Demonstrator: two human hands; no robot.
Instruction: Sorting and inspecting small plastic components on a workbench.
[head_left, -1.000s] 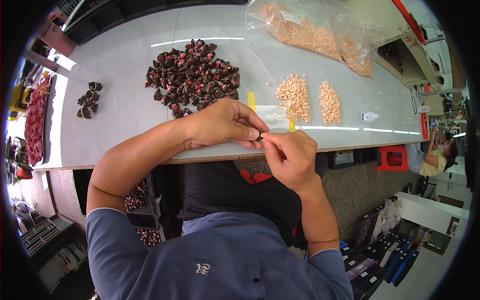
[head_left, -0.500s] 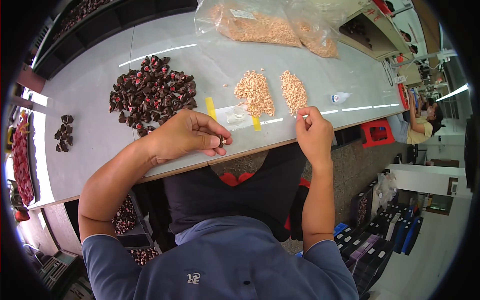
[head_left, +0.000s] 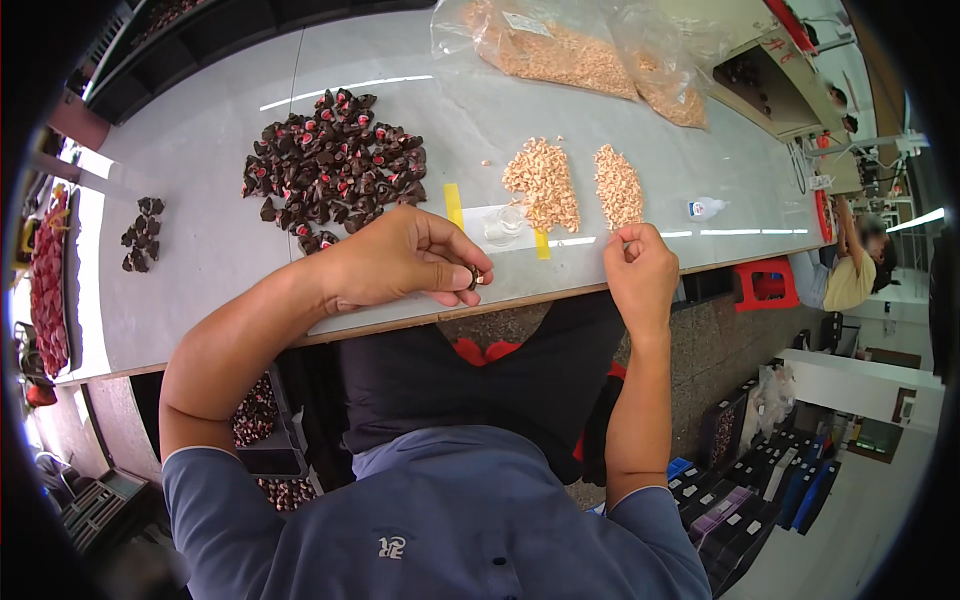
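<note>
While hands [head_left: 400, 262] [head_left: 643, 272] sit apart, dark piece [head_left: 474, 276] (left-held), pale pile [head_left: 620, 188]

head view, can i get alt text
A person's left hand pinches a small dark piece at a grey table; the right hand is at the near end of a narrow pile of pale bits. A large heap of dark, red-marked pieces lies to the left.

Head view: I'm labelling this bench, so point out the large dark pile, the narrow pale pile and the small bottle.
Large dark pile [head_left: 335, 165], head view: its middle.
Narrow pale pile [head_left: 618, 187], head view: its middle.
Small bottle [head_left: 706, 208], head view: its body.
</note>
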